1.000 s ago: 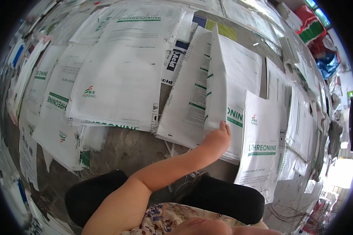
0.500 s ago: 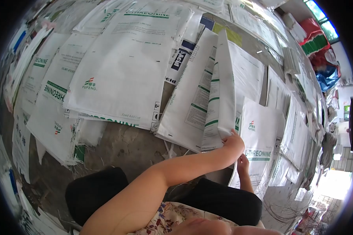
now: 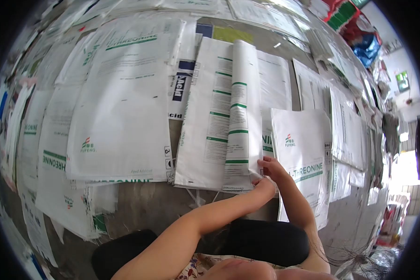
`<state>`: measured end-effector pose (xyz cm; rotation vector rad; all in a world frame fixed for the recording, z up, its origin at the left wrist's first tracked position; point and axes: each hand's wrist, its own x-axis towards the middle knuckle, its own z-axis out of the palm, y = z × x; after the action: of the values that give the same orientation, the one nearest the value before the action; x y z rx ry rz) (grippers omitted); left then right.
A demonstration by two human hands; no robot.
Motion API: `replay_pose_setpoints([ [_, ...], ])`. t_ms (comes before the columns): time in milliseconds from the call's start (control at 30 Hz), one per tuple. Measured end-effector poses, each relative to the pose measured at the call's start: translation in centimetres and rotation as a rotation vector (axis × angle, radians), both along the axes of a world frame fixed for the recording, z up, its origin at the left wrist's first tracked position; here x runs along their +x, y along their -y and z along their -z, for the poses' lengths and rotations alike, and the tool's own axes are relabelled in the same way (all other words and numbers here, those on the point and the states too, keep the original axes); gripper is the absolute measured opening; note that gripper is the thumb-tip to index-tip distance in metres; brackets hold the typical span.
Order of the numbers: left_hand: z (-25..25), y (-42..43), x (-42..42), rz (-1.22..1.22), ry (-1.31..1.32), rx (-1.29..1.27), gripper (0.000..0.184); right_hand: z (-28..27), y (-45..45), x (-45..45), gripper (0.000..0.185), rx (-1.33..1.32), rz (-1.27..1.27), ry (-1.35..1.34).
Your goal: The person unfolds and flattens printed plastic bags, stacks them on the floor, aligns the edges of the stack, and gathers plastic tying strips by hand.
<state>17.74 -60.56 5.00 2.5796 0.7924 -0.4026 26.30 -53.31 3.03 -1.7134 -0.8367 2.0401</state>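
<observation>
A white woven sack with green bars and small print lies folded lengthwise on a pile of flat sacks before me. My left hand is closed on the lower right corner of the folded sack. Just above it, my right hand touches the sack's right edge with its fingertips bent; whether they pinch it is hard to see. Close by on the right, another flat sack reads L-THREONINE.
A large stack of printed white sacks lies to my left, with more sacks beyond it. Further piles lie to the right. Red, green and blue bundles stand at the back right. Bare grey floor shows near my knees.
My right hand has come up from below to the folded sack's edge. My left hand appears lower on the corner. The raised flap now lies flatter. The view has turned right.
</observation>
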Motion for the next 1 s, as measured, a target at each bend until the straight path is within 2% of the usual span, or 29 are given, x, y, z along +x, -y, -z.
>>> replay_pose_setpoints([
  [67, 0.2, 0.4, -0.3, 0.027, -0.021, 0.122, 0.028, -0.1, 0.2, -0.1, 0.022, 0.02, 0.02, -0.006],
  [200, -0.1, 0.2, -0.4, 0.036, -0.034, 0.085, 0.024, 0.2, 0.2, 0.0, 0.021, 0.053, 0.02, 0.023],
  [267, -0.2, 0.5, -1.0, -0.104, 0.065, 0.144, 0.021, 0.6, 0.2, 0.0, 0.021, 0.062, 0.028, 0.02],
  [367, -0.5, 0.5, -1.9, -0.137, 0.138, 0.151, 0.021, 1.6, -0.4, -0.2, 0.027, 0.109, 0.119, -0.034],
  [400, 0.9, 0.5, -1.5, -0.127, 0.127, 0.145, 0.021, 2.6, -0.8, -0.4, 0.029, 0.164, 0.195, -0.044],
  [467, 4.5, 1.3, -1.0, -0.417, 0.464, 0.022, 0.02, 3.5, -1.3, -1.1, 0.035, 0.266, 0.292, -0.018],
  [533, 2.3, 0.5, -3.4, -0.231, 0.472, 0.189, 0.033, 2.7, -1.5, -1.7, 0.035, 0.232, 0.317, -0.06],
  [600, -1.4, -0.2, -6.5, -0.19, 0.486, 0.058, 0.046, 2.7, -1.9, -1.6, 0.035, 0.222, 0.32, -0.117],
  [667, -0.6, 0.1, -8.7, -0.23, 0.59, -0.03, 0.062, 3.5, -2.8, -0.9, 0.034, 0.266, 0.299, -0.144],
  [733, -0.8, 0.8, -10.8, -0.414, 0.64, 0.162, 0.073, 3.4, -2.1, -1.0, 0.032, 0.252, 0.27, -0.103],
  [800, 0.0, 1.2, -11.4, -0.56, 0.52, 0.143, 0.083, 2.2, -1.5, -1.4, 0.031, 0.18, 0.274, -0.065],
  [933, 1.4, 1.3, -11.1, -0.572, 0.525, 0.077, 0.088, 0.9, -1.5, -1.3, 0.037, 0.184, 0.343, -0.191],
  [1000, 1.6, 1.4, -10.6, -0.549, 0.462, 0.156, 0.091, -0.3, -0.6, -1.5, 0.04, 0.188, 0.374, -0.199],
])
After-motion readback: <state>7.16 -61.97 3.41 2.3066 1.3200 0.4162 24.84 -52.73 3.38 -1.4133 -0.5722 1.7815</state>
